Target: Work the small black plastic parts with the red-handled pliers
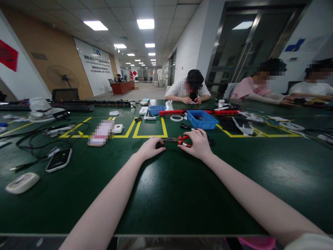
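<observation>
The right hand [199, 143], half curled, gripped the red-handled pliers [179, 139], which pointed toward nine o'clock from it; the left hand [150, 148], fingers bent, pinched a small black part [161, 144] at its three o'clock.

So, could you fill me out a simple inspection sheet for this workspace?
Surface: green table, glossy, marked with yellow lines.
Job's things: red-handled pliers, tips reaching the small black part; whether they clamp it, I can't tell.
Clutter: larger blue bin beyond the hands; white-edged device with a green light and a pale oval item on the left.
Grip: left hand holds the part; right hand holds the pliers' handles.
Cables: dark cables lie loose on the left.
Surroundings: a person sits across the table, two more people to the right.
</observation>
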A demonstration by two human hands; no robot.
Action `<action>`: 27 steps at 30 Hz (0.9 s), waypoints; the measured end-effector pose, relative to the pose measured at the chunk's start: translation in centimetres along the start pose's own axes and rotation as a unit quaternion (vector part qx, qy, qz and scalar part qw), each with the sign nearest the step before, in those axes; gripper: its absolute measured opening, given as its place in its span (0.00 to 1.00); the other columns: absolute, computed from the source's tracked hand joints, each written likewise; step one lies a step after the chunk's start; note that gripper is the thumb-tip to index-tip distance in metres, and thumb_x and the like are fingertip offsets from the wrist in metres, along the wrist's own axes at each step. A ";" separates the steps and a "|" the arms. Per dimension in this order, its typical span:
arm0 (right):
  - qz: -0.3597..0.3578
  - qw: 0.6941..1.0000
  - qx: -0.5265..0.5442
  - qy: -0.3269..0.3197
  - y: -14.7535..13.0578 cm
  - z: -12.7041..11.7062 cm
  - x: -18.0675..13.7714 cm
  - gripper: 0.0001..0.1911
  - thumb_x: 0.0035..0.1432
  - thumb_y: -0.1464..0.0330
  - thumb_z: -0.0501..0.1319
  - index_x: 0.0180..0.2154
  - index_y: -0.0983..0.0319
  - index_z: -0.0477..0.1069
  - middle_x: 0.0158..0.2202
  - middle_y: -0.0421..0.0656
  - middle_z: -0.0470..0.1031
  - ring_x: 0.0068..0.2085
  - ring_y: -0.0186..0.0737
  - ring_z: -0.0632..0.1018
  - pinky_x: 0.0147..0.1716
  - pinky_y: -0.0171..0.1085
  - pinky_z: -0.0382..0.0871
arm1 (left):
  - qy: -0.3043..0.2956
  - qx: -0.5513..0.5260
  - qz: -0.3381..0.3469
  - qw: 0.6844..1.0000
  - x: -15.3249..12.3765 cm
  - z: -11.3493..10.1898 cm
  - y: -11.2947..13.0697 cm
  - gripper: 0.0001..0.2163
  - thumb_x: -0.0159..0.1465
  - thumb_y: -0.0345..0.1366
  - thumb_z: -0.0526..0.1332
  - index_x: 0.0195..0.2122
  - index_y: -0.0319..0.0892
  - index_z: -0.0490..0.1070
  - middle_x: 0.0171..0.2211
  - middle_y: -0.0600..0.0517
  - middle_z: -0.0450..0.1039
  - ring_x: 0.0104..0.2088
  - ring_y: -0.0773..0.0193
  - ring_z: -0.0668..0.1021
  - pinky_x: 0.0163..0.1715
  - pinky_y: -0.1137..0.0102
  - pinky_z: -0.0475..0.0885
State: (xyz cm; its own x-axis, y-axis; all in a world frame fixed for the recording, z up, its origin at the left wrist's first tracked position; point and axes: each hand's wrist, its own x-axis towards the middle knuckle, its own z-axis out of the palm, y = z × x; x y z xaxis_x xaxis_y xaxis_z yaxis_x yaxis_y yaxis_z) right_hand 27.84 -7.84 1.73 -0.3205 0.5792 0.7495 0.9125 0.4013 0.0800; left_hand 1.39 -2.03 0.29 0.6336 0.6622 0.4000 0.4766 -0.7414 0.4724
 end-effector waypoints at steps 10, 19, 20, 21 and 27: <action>0.003 0.999 0.011 -0.035 -0.2 0.0 -0.1 0.25 0.54 0.48 0.61 0.44 0.60 0.72 0.41 0.48 0.77 0.44 0.52 0.74 0.50 0.50 0.59 | 0.027 0.008 0.029 0.999 -0.1 0.1 0.1 0.07 0.60 0.37 0.65 0.37 0.42 0.71 0.41 0.49 0.73 0.43 0.57 0.76 0.48 0.61 0.72; -0.005 0.998 0.011 -0.056 -0.2 0.0 -0.1 0.24 0.54 0.48 0.62 0.43 0.60 0.72 0.41 0.47 0.78 0.43 0.50 0.74 0.50 0.48 0.59 | 0.047 0.009 0.040 0.998 -0.1 0.4 -0.6 0.08 0.58 0.39 0.66 0.36 0.43 0.71 0.45 0.49 0.71 0.47 0.56 0.75 0.51 0.58 0.70; -0.005 0.998 0.011 -0.058 -0.3 0.0 -0.1 0.25 0.54 0.48 0.62 0.43 0.60 0.72 0.41 0.47 0.78 0.44 0.50 0.74 0.51 0.48 0.59 | 0.046 0.009 0.040 0.998 -0.1 0.4 -0.6 0.08 0.58 0.39 0.66 0.36 0.43 0.71 0.45 0.49 0.70 0.47 0.55 0.75 0.51 0.58 0.70; -0.005 0.998 0.009 -0.060 -0.3 0.0 -0.1 0.25 0.54 0.48 0.62 0.43 0.60 0.72 0.42 0.47 0.78 0.44 0.50 0.74 0.51 0.48 0.58 | 0.044 0.008 0.040 0.998 -0.1 0.4 -0.6 0.08 0.58 0.39 0.66 0.36 0.43 0.71 0.45 0.49 0.70 0.48 0.55 0.75 0.51 0.58 0.70; -0.003 0.998 -0.004 -0.067 -0.5 -0.1 -0.1 0.26 0.54 0.47 0.61 0.43 0.61 0.72 0.42 0.48 0.77 0.44 0.50 0.74 0.51 0.48 0.58 | 0.044 0.009 0.036 0.998 -0.1 0.2 -0.4 0.08 0.58 0.38 0.67 0.35 0.43 0.71 0.45 0.49 0.70 0.47 0.55 0.75 0.51 0.58 0.70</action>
State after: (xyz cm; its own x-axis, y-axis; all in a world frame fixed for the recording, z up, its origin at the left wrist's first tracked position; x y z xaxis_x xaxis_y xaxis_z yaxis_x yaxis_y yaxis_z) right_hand 27.45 -8.11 1.68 -0.3572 0.6658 0.6551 0.9118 0.4008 0.0898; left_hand 1.27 -1.87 -0.12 0.6112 0.6134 0.5002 0.4426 -0.7888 0.4266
